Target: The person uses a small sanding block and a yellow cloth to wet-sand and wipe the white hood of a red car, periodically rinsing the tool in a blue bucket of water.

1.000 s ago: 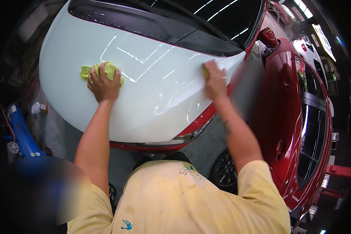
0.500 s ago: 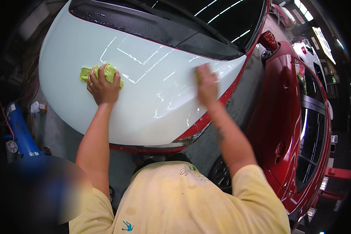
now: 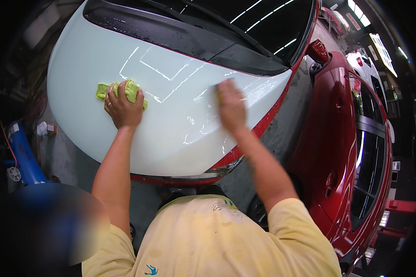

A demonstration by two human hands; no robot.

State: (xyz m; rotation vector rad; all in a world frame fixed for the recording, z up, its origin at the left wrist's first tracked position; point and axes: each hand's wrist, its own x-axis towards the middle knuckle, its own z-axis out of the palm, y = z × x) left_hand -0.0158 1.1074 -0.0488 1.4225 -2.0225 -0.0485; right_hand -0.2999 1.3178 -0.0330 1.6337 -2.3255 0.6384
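Note:
A pale whitish car hood [image 3: 171, 143], wet and shiny toward its right side, spreads out in front of me. Resting on its left half is a crumpled lime-green cloth [image 3: 135, 91], with my left hand [image 3: 124, 108] closed over it and pressing it to the panel. On the right half lies my right hand [image 3: 232, 108], smeared by motion. A small yellowish block with a dark edge [image 3: 219, 95] shows along the left side of its fingers; the blur hides its exact kind, and the hand covers most of it.
Beyond the hood are the black wiper cowl [image 3: 171, 37] and windshield [image 3: 263, 23], dotted with water. A red car [image 3: 323, 152] stands close on the right, its mirror [image 3: 318, 51] jutting out. A blue metal stand [image 3: 27, 154] is at the left.
My right hand has slid left across the hood with the block. The left hand and green cloth have stayed almost in place.

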